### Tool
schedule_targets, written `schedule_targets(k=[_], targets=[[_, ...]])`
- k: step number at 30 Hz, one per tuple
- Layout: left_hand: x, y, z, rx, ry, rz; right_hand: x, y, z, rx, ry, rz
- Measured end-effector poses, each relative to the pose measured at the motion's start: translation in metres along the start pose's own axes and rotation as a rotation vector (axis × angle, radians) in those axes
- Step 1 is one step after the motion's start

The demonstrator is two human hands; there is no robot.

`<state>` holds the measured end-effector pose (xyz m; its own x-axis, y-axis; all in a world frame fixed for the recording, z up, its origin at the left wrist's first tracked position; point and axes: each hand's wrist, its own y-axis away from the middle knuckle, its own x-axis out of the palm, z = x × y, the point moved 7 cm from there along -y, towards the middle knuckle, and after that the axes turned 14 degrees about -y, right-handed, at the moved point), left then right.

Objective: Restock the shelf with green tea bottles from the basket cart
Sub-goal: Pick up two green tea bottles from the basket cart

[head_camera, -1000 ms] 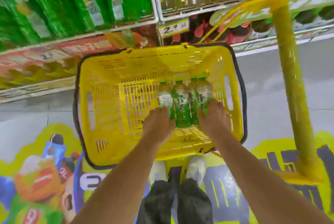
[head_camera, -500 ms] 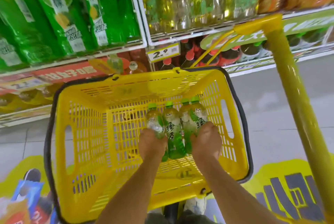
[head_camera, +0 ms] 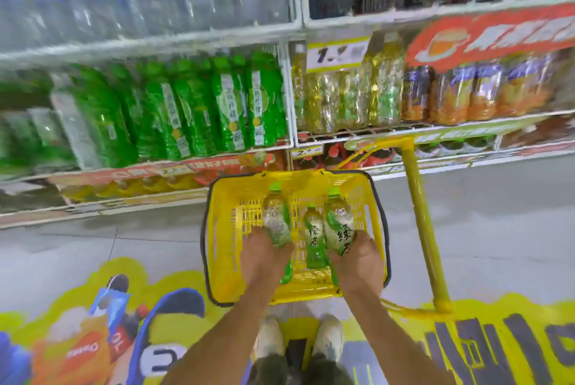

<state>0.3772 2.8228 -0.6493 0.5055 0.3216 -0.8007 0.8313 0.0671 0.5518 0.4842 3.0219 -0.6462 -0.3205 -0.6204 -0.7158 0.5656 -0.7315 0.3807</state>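
Note:
A yellow basket (head_camera: 224, 229) stands on the floor in front of my feet. My left hand (head_camera: 264, 257) is closed round the lower part of a green tea bottle (head_camera: 275, 216) with a green cap, lifted over the basket. My right hand (head_camera: 357, 263) grips another green tea bottle (head_camera: 337, 224), also raised. Between them a third green tea bottle (head_camera: 313, 238) stands lower in the basket. The shelf (head_camera: 357, 132) with yellow-green tea bottles (head_camera: 345, 98) is above and behind the basket.
Large green bottles (head_camera: 199, 111) fill the shelf bay to the left, orange-labelled bottles (head_camera: 466, 92) the bay to the right. The cart's yellow handle post (head_camera: 423, 223) rises right of the basket. A price tag (head_camera: 337, 53) hangs above. Colourful floor stickers (head_camera: 102, 331) surround my shoes (head_camera: 298, 338).
The bottles were bunched together between both hands in the basket. Now each hand has lifted a separate bottle, one stays below, and my view has tilted up to show more shelves.

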Motion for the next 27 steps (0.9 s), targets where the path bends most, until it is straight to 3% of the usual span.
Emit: schedule_targets(k=[8, 14, 22, 27], targets=[[-0.186, 0.138, -0.004, -0.044, 0.218, -0.115, -0.109, 0.114, 0.147, -0.160, -0.114, 0.016], [-0.273, 0.207, 0.027, -0.112, 0.337, -0.310, -0.146, 0.174, 0.235, -0.414, -0.201, 0.051], [-0.339, 0.281, 0.127, -0.237, 0.495, -0.519, -0.117, 0.271, 0.321, -0.731, -0.207, 0.195], [-0.356, 0.303, 0.214, -0.328, 0.486, -0.595, -0.077, 0.347, 0.354, -0.839, -0.201, 0.330]])
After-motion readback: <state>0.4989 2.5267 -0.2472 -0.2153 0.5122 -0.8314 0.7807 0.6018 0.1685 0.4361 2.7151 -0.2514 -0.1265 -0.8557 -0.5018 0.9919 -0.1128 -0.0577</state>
